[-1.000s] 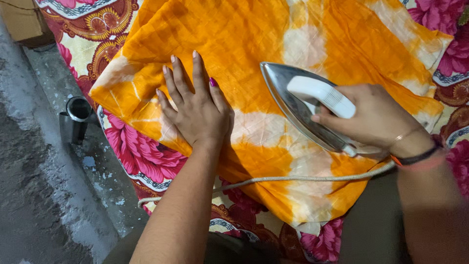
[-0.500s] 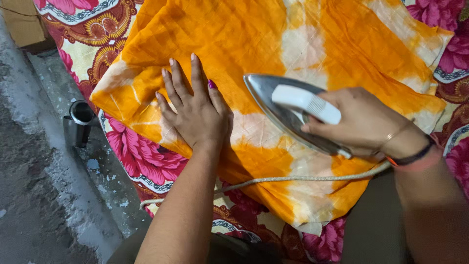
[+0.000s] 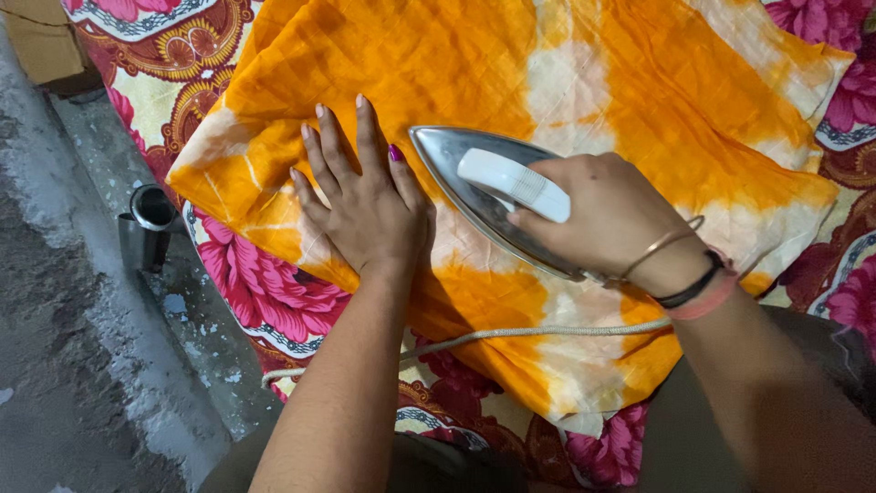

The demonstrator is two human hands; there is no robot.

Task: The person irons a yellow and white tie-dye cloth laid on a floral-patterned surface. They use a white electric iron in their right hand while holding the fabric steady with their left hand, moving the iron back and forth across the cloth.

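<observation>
The orange cloth runs off the top edge. The right hand hides the iron's rear, and its cord vanishes beneath that wrist.

A floral bedsheet in pink, red and cream spreads across the frame's middle and right. At the left edge a small dark metal cup stands on the rough grey concrete floor. A brown cardboard box sits in the upper left corner.
</observation>
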